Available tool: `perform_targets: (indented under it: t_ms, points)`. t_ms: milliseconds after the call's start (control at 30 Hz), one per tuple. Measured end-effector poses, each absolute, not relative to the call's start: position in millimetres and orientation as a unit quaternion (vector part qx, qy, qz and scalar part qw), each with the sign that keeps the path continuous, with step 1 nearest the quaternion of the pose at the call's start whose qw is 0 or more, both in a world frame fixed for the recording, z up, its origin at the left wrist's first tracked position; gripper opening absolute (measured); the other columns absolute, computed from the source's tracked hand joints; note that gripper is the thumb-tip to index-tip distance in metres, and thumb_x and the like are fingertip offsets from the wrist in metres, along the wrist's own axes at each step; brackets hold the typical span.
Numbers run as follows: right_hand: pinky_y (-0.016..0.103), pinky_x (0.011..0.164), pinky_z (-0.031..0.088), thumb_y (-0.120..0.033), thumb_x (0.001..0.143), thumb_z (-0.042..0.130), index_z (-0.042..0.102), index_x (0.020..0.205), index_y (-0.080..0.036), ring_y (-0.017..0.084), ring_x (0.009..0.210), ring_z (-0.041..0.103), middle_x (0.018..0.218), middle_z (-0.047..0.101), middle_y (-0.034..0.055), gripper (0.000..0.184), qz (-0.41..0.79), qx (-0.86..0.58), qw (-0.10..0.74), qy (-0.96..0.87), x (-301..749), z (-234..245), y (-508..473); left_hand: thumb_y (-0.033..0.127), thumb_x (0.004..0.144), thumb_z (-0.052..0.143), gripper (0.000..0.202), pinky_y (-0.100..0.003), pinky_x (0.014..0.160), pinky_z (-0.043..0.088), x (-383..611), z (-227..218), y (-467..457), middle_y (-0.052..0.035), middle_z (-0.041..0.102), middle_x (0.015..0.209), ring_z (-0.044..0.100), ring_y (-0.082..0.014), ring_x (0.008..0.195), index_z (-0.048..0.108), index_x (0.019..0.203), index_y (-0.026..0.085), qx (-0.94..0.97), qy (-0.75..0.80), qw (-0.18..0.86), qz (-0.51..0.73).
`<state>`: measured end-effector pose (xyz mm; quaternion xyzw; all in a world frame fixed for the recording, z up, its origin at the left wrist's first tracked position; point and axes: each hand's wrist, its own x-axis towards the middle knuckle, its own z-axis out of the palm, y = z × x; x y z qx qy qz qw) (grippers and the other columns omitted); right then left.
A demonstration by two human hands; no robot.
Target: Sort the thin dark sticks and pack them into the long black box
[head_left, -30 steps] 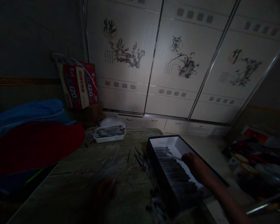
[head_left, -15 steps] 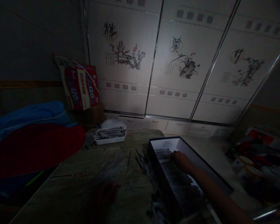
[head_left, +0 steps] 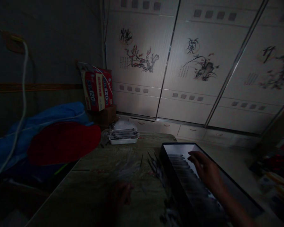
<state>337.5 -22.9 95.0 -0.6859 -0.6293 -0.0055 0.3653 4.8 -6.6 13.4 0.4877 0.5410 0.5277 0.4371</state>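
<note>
My right hand (head_left: 206,168) hovers over the right side of a long dark-edged box (head_left: 164,157) with a white inside. Its fingers are loosely bent and a little apart, with nothing visible in them. Slim clear packets with dark contents (head_left: 183,171) lie in a row along the box's left side, close to my fingertips. My left hand (head_left: 123,191) is low over the table, left of the box, in deep shadow; its fingers are too dark to read. Loose thin dark sticks (head_left: 153,164) lie between it and the box, and clear plastic wrappers (head_left: 126,168) lie just beyond it.
On the wooden table (head_left: 90,189), a white tray (head_left: 124,141) of similar packets stands at the back. Red cloth (head_left: 66,143) and blue cloth (head_left: 61,115) lie at left near a white cable (head_left: 24,88). A red carton (head_left: 98,90) and sliding wardrobe doors (head_left: 142,56) stand behind.
My right hand has come up off the packets and slightly to the right, its fingers loosening. The view has swung left, bringing the cable in. My left hand stays low over the table.
</note>
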Motion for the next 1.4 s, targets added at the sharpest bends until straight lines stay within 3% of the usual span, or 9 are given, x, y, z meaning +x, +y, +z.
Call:
perform_targets:
  t_ms: [167,300,467,667,800,900,1167,1300,1400]
  points:
    - [0.028,0.08,0.048,-0.04,0.089,0.043,0.064,0.098,-0.022,0.019,0.09,0.064,0.097,0.069,0.0054,0.028,0.068,-0.599,0.44,-0.666,244,89,-57,0.05,0.064,0.062,0.03,-0.029,0.05,0.043,-11,5,-3,0.0012,0.052,0.043,0.052,-0.019,0.048,0.069,0.061,0.021,0.453,0.574,0.394,0.556]
    - [0.024,0.081,0.047,-0.027,0.09,0.043,0.062,0.103,-0.02,0.017,0.094,0.062,0.101,0.067,0.0069,0.025,0.168,-0.586,0.384,-0.694,187,58,-51,0.057,0.063,0.058,0.042,-0.028,0.052,0.043,-20,2,2,0.0026,0.052,0.045,0.051,-0.018,0.049,0.069,0.075,0.018,0.428,0.594,0.374,0.569]
    - [0.026,0.081,0.042,-0.011,0.083,0.045,0.066,0.096,-0.019,0.018,0.09,0.059,0.093,0.066,0.0068,0.026,0.093,-0.615,0.303,-0.723,148,20,-9,0.058,0.063,0.057,0.05,-0.027,0.049,0.043,-17,1,1,0.0038,0.053,0.047,0.051,-0.0165,0.048,0.067,0.087,0.015,0.418,0.59,0.357,0.591]
    - [0.033,0.088,0.035,-0.004,0.076,0.047,0.061,0.111,-0.021,0.023,0.103,0.053,0.11,0.063,0.0071,0.042,0.049,-0.61,0.264,-0.746,127,0,35,0.057,0.065,0.059,0.046,-0.028,0.049,0.044,-16,-3,-1,0.0029,0.054,0.05,0.052,-0.0169,0.048,0.068,0.085,0.017,0.427,0.579,0.356,0.596]
    - [0.037,0.086,0.034,-0.004,0.077,0.046,0.066,0.097,-0.018,0.025,0.097,0.053,0.098,0.065,0.0098,0.032,0.029,-0.617,0.24,-0.749,126,-5,46,0.048,0.071,0.056,0.038,-0.029,0.051,0.045,-15,-6,-2,0.001,0.057,0.055,0.054,-0.0182,0.05,0.068,0.088,0.017,0.455,0.591,0.347,0.568]
    - [0.037,0.085,0.034,-0.005,0.078,0.047,0.067,0.094,-0.02,0.025,0.095,0.053,0.095,0.064,0.0091,0.03,0.022,-0.623,0.238,-0.745,131,-5,43,0.042,0.076,0.05,0.032,-0.032,0.055,0.048,-15,-10,-1,-0.002,0.063,0.063,0.056,-0.0195,0.053,0.067,0.088,0.017,0.485,0.598,0.329,0.547]
    - [0.028,0.081,0.037,0.0,0.074,0.049,0.066,0.096,-0.023,0.019,0.092,0.053,0.093,0.064,0.0036,0.037,0.035,-0.612,0.267,-0.743,153,3,10,0.031,0.079,0.052,0.024,-0.045,0.088,0.047,-12,-19,-2,-0.01,0.07,0.096,0.062,-0.0275,0.095,0.069,0.092,0.021,0.613,0.561,0.175,0.529]
    - [0.027,0.083,0.038,0.0,0.072,0.051,0.065,0.094,-0.023,0.017,0.093,0.053,0.095,0.063,0.0021,0.036,0.038,-0.577,0.269,-0.77,158,8,-7,0.031,0.075,0.058,0.025,-0.049,0.088,0.048,-7,-23,-2,-0.0107,0.07,0.1,0.061,-0.0297,0.097,0.071,0.095,0.024,0.673,0.55,0.124,0.478]
    - [0.029,0.09,0.039,-0.003,0.073,0.05,0.061,0.107,-0.023,0.018,0.101,0.053,0.106,0.062,0.0035,0.042,0.027,-0.556,0.288,-0.779,163,13,-10,0.034,0.079,0.051,0.026,-0.048,0.085,0.05,-5,-33,-1,-0.0106,0.072,0.093,0.064,-0.0287,0.093,0.072,0.09,0.024,0.671,0.558,0.151,0.464]
